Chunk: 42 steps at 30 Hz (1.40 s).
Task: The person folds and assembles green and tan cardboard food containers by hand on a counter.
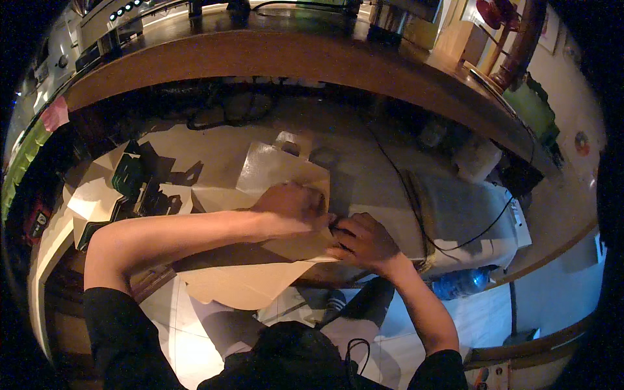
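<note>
A piece of tan cardboard (244,281) with cut and folded flaps lies on the table in front of me, its near flap reaching past the table edge above my lap. My left hand (292,205) is closed over its right part, fingers curled, the forearm crossing the sheet. My right hand (365,242) meets it from the right, with bent fingers pinched at the cardboard's right edge. Both sets of fingertips nearly touch. Shadow and the hands hide the exact spot they grip. A raised cardboard flap (283,168) stands beyond my left hand.
Dark green and black slotted pieces (130,175) stand at the left beside pale folded card. A long pale box (468,218) with a thin black cable (416,205) across it lies at the right, near a blue plastic bottle (461,283). A wooden shelf (260,58) overhangs the back.
</note>
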Each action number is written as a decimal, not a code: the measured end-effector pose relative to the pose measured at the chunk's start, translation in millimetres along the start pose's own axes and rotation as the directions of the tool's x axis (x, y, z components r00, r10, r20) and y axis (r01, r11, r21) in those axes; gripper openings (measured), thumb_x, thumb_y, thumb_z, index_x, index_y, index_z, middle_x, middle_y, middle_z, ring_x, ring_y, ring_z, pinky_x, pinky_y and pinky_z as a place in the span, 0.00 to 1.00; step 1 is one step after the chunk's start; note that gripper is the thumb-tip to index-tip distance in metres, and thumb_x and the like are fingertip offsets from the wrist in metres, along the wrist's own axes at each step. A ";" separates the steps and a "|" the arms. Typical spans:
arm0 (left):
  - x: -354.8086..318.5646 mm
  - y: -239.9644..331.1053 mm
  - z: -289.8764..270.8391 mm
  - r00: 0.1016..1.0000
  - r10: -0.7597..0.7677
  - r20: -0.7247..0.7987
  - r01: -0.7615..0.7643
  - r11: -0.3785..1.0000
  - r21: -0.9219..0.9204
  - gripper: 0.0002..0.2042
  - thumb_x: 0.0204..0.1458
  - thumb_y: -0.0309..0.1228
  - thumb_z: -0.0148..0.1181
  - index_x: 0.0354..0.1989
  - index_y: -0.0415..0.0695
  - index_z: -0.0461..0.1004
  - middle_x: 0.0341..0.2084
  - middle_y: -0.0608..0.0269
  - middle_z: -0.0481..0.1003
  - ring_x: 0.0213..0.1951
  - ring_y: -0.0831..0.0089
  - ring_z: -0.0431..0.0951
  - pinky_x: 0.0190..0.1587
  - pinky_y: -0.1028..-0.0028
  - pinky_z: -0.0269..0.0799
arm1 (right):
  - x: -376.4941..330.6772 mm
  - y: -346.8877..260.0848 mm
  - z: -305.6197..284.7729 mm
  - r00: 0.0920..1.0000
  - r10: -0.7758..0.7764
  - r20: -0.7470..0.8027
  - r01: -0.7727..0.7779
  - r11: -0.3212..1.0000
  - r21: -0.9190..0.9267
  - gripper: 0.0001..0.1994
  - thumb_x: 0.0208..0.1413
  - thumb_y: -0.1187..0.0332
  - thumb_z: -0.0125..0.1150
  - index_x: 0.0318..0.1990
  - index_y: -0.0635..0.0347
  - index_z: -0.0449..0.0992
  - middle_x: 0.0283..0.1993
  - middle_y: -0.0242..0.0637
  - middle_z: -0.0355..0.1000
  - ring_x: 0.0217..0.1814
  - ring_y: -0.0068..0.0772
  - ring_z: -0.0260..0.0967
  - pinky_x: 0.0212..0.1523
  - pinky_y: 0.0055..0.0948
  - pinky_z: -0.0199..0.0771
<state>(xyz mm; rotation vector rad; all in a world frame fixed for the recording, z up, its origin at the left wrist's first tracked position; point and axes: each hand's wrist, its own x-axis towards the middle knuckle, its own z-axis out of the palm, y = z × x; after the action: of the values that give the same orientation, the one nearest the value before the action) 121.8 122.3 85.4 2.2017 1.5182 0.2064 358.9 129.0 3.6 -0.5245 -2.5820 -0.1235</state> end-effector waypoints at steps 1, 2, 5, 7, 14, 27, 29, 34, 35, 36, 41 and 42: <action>0.2 -1.1 5.6 0.999 0.031 0.010 -0.031 0.999 0.038 0.19 0.55 0.45 0.62 0.45 0.41 0.78 0.38 0.47 0.81 0.41 0.53 0.81 0.45 0.59 0.76 | -0.1 -4.8 0.3 1.000 0.002 0.011 -0.002 1.000 -0.023 0.18 0.49 0.54 0.70 0.43 0.55 0.81 0.46 0.36 0.73 0.46 0.43 0.70 0.53 0.41 0.71; -3.5 -4.8 12.0 0.990 0.139 -0.037 -0.138 0.990 0.032 0.18 0.55 0.44 0.62 0.43 0.40 0.77 0.35 0.47 0.80 0.39 0.51 0.81 0.43 0.58 0.76 | -1.4 -8.5 -0.2 1.000 -0.001 0.000 0.001 0.999 -0.041 0.19 0.50 0.53 0.70 0.44 0.55 0.81 0.47 0.36 0.73 0.47 0.43 0.70 0.53 0.40 0.71; -14.1 -33.5 34.4 0.811 0.560 -0.169 -0.533 0.826 0.183 0.15 0.56 0.39 0.61 0.42 0.38 0.75 0.31 0.45 0.77 0.36 0.49 0.79 0.40 0.57 0.74 | -3.7 -20.8 -5.3 0.999 0.023 -0.027 -0.025 0.998 -0.065 0.23 0.51 0.50 0.68 0.49 0.54 0.81 0.50 0.37 0.73 0.50 0.43 0.68 0.55 0.39 0.70; -12.1 -48.8 47.7 0.634 0.754 -0.170 -0.691 0.652 0.313 0.13 0.56 0.33 0.60 0.45 0.37 0.74 0.34 0.43 0.75 0.38 0.48 0.78 0.41 0.57 0.73 | 1.1 -21.3 -9.0 0.999 0.041 -0.010 -0.042 0.999 -0.025 0.25 0.52 0.47 0.66 0.52 0.53 0.80 0.52 0.39 0.72 0.53 0.44 0.67 0.56 0.40 0.69; -6.0 -69.9 64.5 0.674 0.730 -0.110 -0.690 0.676 0.259 0.11 0.59 0.32 0.53 0.45 0.38 0.74 0.36 0.47 0.75 0.41 0.47 0.75 0.42 0.56 0.71 | -7.8 -45.7 -16.4 0.977 0.180 0.112 -0.191 0.976 0.101 0.28 0.56 0.44 0.62 0.56 0.53 0.78 0.59 0.39 0.71 0.62 0.47 0.64 0.65 0.44 0.63; -15.7 -36.8 33.6 0.786 0.617 -0.038 -0.592 0.770 0.237 0.13 0.59 0.37 0.53 0.39 0.40 0.77 0.36 0.46 0.78 0.40 0.45 0.77 0.41 0.54 0.71 | -13.9 -53.3 -0.8 0.957 0.270 0.107 -0.280 0.955 0.094 0.31 0.58 0.47 0.61 0.62 0.59 0.72 0.66 0.41 0.66 0.72 0.46 0.56 0.72 0.47 0.52; -15.4 -33.2 30.0 0.841 0.536 0.076 -0.540 0.818 0.201 0.11 0.57 0.33 0.56 0.34 0.36 0.78 0.35 0.43 0.78 0.42 0.46 0.76 0.47 0.53 0.70 | -17.5 -53.7 0.0 0.962 0.263 0.071 -0.266 0.963 0.040 0.30 0.59 0.47 0.60 0.62 0.59 0.72 0.66 0.40 0.66 0.72 0.45 0.56 0.73 0.47 0.51; -13.8 -41.8 39.6 0.840 0.542 -0.020 -0.517 0.811 0.275 0.13 0.57 0.36 0.57 0.30 0.39 0.80 0.29 0.46 0.79 0.37 0.48 0.78 0.45 0.56 0.72 | -42.0 -70.5 -19.8 0.915 0.345 0.208 -0.369 0.925 0.088 0.30 0.61 0.45 0.56 0.64 0.56 0.70 0.68 0.37 0.67 0.73 0.43 0.55 0.72 0.46 0.55; -13.8 -44.1 39.3 0.841 0.541 -0.007 -0.516 0.805 0.292 0.13 0.57 0.36 0.57 0.30 0.39 0.81 0.29 0.46 0.79 0.36 0.48 0.78 0.44 0.56 0.73 | -45.8 -73.0 -22.7 0.905 0.353 0.236 -0.382 0.920 0.086 0.30 0.61 0.45 0.56 0.64 0.56 0.71 0.67 0.37 0.68 0.73 0.43 0.57 0.71 0.45 0.57; -12.2 -48.1 40.9 0.822 0.569 -0.012 -0.539 0.784 0.307 0.10 0.56 0.35 0.57 0.34 0.41 0.79 0.32 0.48 0.79 0.37 0.47 0.78 0.43 0.55 0.73 | -47.4 -74.8 -24.2 0.918 0.345 0.198 -0.365 0.928 0.073 0.30 0.61 0.46 0.57 0.63 0.56 0.71 0.66 0.37 0.68 0.72 0.44 0.58 0.71 0.45 0.57; -8.4 -38.1 41.9 0.757 0.645 -0.109 -0.600 0.751 0.277 0.13 0.58 0.37 0.55 0.37 0.39 0.80 0.35 0.45 0.80 0.40 0.49 0.79 0.47 0.56 0.74 | -30.9 -72.5 -21.9 0.923 0.361 0.134 -0.371 0.927 0.059 0.29 0.59 0.47 0.59 0.61 0.57 0.72 0.66 0.39 0.68 0.72 0.45 0.57 0.72 0.48 0.54; -9.0 -37.5 39.7 0.790 0.610 -0.063 -0.567 0.766 0.302 0.13 0.58 0.37 0.55 0.38 0.38 0.79 0.36 0.45 0.80 0.40 0.48 0.79 0.47 0.56 0.74 | -24.1 -71.6 -17.1 0.931 0.351 0.102 -0.356 0.933 0.043 0.29 0.58 0.48 0.60 0.61 0.57 0.72 0.66 0.39 0.67 0.72 0.45 0.57 0.72 0.49 0.53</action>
<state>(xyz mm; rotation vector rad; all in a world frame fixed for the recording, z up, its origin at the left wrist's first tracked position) 101.4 113.7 34.7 2.9022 0.8985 0.4008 358.2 51.7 7.4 -0.9821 -2.5217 0.1056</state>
